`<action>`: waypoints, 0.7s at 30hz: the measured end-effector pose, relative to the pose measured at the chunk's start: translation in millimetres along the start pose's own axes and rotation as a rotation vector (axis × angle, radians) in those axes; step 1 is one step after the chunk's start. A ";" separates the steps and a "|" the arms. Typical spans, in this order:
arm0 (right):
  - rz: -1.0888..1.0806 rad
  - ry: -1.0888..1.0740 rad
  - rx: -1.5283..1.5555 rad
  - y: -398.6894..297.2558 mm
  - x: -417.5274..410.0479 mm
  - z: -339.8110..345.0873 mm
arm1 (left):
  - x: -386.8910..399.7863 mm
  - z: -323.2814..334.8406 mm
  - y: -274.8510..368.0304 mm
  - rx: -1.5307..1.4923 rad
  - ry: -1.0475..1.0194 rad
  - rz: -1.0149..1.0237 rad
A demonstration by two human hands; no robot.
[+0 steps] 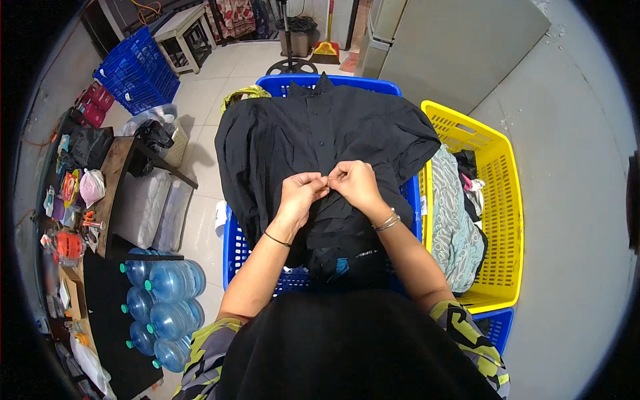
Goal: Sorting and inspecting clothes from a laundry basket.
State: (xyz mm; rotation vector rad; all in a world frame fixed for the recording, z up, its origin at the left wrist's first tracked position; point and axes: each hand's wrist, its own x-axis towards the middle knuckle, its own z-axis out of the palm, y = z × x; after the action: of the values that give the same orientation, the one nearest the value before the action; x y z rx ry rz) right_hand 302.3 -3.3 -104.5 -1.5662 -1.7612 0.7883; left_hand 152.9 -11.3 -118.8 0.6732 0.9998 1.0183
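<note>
A black collared shirt (pixel 280 135) lies spread over a blue plastic laundry basket (pixel 411 200), its collar at the far end and its sleeves out to both sides. My left hand (pixel 302 192) and my right hand (pixel 355 182) meet at the middle of the shirt's front placket. Thumb and forefinger of each pinch the placket edge, fingertips almost touching. The exact spot they grip is hidden by the fingers. Above them, a small button (pixel 321 143) shows on the placket. Below my hands, more dark cloth with a blue patch (pixel 342 266) sits in the basket.
At the right, a yellow plastic basket (pixel 500 250) holds patterned cloth (pixel 450 215) and other garments, beside a grey wall (pixel 565 200). A refrigerator (pixel 450 45) stands beyond. To the left are several large water bottles (pixel 175 277), a cluttered wooden table (pixel 115 175) and stacked blue crates (pixel 137 70).
</note>
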 end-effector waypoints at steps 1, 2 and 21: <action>-0.001 -0.003 0.000 -7.3 -3.7 2.4 | 1.7 0.1 -2.8 -0.043 0.030 0.002; -0.088 0.098 -0.072 -13.9 -8.2 5.9 | 3.3 -0.7 -5.0 -0.086 0.061 0.005; -0.195 -0.003 -0.207 -26.8 -40.7 -38.9 | 2.4 -20.8 5.0 0.689 -0.049 0.384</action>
State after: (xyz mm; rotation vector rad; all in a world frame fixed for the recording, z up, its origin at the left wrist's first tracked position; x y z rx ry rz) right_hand 320.1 -45.9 -62.6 -1.4920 -2.0146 0.5291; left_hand 132.5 -6.8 -124.1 1.4944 1.2111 0.9698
